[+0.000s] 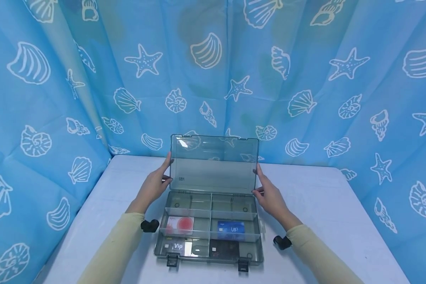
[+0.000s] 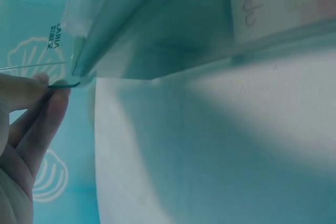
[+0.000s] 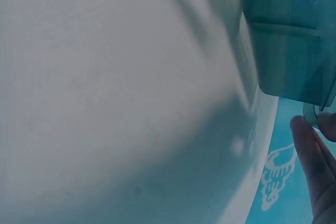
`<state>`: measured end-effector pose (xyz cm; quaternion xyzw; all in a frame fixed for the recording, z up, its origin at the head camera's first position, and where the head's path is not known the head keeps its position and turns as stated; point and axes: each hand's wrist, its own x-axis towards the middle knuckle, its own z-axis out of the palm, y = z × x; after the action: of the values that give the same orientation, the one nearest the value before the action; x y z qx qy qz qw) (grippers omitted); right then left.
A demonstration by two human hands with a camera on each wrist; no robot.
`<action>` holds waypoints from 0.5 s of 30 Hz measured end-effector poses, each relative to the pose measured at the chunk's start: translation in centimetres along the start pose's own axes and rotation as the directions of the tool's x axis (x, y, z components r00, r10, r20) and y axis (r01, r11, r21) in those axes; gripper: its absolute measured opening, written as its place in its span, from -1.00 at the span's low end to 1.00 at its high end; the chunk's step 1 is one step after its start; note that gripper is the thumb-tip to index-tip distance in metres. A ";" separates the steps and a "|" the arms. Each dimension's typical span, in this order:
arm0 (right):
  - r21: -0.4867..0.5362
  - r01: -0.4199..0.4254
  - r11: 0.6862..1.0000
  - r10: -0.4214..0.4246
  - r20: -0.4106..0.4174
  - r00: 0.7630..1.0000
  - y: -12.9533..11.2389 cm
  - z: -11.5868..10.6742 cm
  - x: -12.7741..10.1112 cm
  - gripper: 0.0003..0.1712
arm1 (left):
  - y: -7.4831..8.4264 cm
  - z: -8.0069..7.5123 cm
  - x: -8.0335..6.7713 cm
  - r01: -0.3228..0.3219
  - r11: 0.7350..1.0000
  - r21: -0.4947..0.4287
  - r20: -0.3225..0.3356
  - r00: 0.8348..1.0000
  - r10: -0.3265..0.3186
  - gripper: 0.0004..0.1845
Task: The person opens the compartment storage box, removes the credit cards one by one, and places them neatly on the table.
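A grey see-through plastic box (image 1: 221,203) with dividers stands on the table, its hinged lid (image 1: 213,173) raised nearly upright. My left hand (image 1: 152,187) pinches the lid's left edge between thumb and fingers; the left wrist view shows the thumb (image 2: 23,92) on that edge. At the opposite edge, my right hand (image 1: 272,199) grips the lid likewise. Cards lie in the compartments: a white card with a red circle (image 1: 185,225) and a blue VIP card (image 1: 230,227) in the middle row, a grey Vip card (image 1: 176,246) and a black VIP card (image 1: 228,249) in front.
Two dark latches, a left one (image 1: 172,260) and a right one (image 1: 243,266), hang from the box's front wall. The white table (image 1: 305,185) meets a blue curtain (image 1: 213,79) with shell prints behind and at both sides. Small black wrist cameras sit inside both forearms.
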<state>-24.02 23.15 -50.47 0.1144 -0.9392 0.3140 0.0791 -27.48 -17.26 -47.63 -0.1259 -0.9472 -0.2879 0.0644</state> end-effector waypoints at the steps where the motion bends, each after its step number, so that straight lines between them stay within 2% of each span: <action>1: 0.001 -0.007 1.000 0.007 0.011 1.000 0.0 0.0 -0.1 0.20 | -0.1 0.0 -0.1 0.009 1.000 -0.007 0.016 1.000 -0.009 0.19; 8: 0.013 -0.056 0.998 0.055 0.059 0.997 -0.1 0.3 -0.4 0.13 | -1.0 0.5 -0.9 0.050 0.998 -0.031 0.103 0.994 -0.046 0.10; 15: 0.002 -0.068 0.998 0.067 0.078 0.995 0.3 0.4 -0.5 0.08 | -1.4 0.7 -1.6 0.048 0.998 -0.030 0.148 0.988 -0.043 -0.01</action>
<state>-23.65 23.18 -51.06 0.0949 -0.9441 0.3140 0.0317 -26.35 -18.35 -49.25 -0.1264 -0.9470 -0.2950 -0.0142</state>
